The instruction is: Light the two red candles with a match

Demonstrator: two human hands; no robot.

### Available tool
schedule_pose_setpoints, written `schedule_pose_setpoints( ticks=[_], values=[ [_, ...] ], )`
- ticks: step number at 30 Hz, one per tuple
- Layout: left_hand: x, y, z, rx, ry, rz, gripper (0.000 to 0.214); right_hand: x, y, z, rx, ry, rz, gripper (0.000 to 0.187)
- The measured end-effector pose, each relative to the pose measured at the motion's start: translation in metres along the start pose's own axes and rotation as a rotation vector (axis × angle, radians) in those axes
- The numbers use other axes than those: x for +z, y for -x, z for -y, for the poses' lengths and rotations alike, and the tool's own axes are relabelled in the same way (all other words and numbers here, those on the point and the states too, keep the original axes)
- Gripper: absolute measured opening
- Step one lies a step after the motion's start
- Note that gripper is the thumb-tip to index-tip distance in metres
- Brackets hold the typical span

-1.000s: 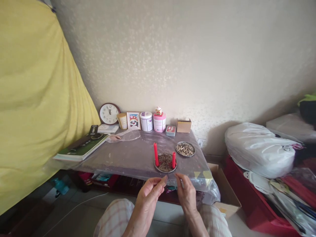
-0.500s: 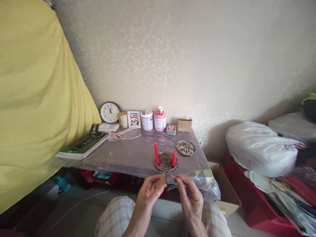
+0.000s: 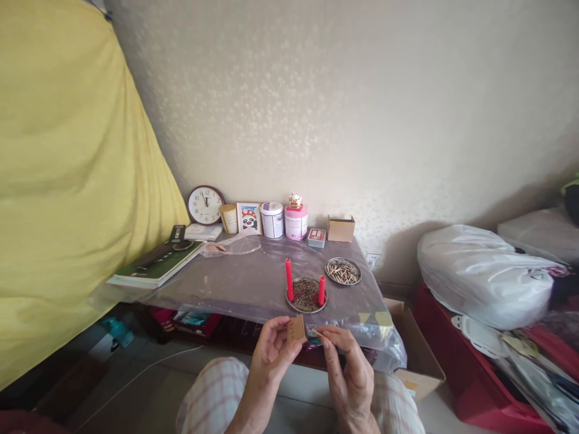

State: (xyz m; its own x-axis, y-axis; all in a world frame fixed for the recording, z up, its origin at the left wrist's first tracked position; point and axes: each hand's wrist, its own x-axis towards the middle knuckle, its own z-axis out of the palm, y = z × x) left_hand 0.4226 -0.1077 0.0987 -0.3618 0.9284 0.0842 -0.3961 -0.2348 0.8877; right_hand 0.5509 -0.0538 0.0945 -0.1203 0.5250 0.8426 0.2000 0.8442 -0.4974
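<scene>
"What has each grip got?"
"The left hand (image 3: 272, 354) pinches a cardboard matchbox (image 3: 297, 331) between thumb and fingers. The right hand (image 3: 347, 363) has thumb and forefinger closed on a matchstick (image 3: 318, 334)."
"Where are they?"
"In front of the worktop (image 3: 244, 283), above the knees. The stick's tip points at the box, seemingly just beside it; contact I can't confirm."
"So which step?"
"I'd judge it as lining the match up for a strike. I see no flame on it."
"And the next move calls for?"
"Probably a steady box and a short, firm stroke along its edge, with the fingers clear of the head."
"Any candles lit?"
"No flame shows on the tall red candle (image 3: 289, 281) or the short red candle (image 3: 321, 292). Both stand upright on the nearer metal dish (image 3: 306, 312); the farther dish (image 3: 326, 275) holds loose matchsticks (image 3: 344, 272)."
</scene>
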Motion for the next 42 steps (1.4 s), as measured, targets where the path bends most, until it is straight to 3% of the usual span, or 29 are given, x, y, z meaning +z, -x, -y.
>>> schedule_pose_setpoints(
  ticks=[10, 13, 17, 22, 26, 28, 32, 42],
  values=[
    [-0.001, -0.003, -0.001, -0.099, 0.127, -0.013, 0.021, -0.006, -0.006, 0.004, -0.009, 0.025, -0.011, 0.020],
    [0.003, -0.002, -0.007, -0.096, 0.124, 0.011, 0.021, 0.003, -0.002, -0.014, -0.068, 0.115, 0.130, 0.013],
    [0.004, -0.001, -0.011, -0.093, 0.087, 0.006, 0.027, 0.010, -0.002, -0.043, 0.031, 0.190, 0.019, 0.016],
    [0.001, -0.005, -0.002, -0.147, 0.141, -0.063, 0.025, -0.006, -0.010, -0.022, 0.056, 0.139, -0.059, 0.011],
    [0.003, -0.005, 0.002, -0.117, 0.168, -0.005, 0.022, 0.002, -0.001, -0.022, 0.020, 0.044, 0.096, 0.015],
    [0.003, -0.003, 0.000, -0.113, 0.138, 0.016, 0.025, 0.010, 0.005, -0.039, 0.062, 0.073, 0.126, 0.014],
    [0.001, -0.001, -0.004, -0.135, 0.098, -0.016, 0.028, 0.010, 0.010, -0.062, 0.220, 0.133, 0.013, 0.018],
    [-0.011, -0.004, 0.001, -0.197, 0.103, -0.122, 0.036, -0.002, -0.002, -0.053, 0.463, 0.038, -0.065, 0.023]
  ],
)
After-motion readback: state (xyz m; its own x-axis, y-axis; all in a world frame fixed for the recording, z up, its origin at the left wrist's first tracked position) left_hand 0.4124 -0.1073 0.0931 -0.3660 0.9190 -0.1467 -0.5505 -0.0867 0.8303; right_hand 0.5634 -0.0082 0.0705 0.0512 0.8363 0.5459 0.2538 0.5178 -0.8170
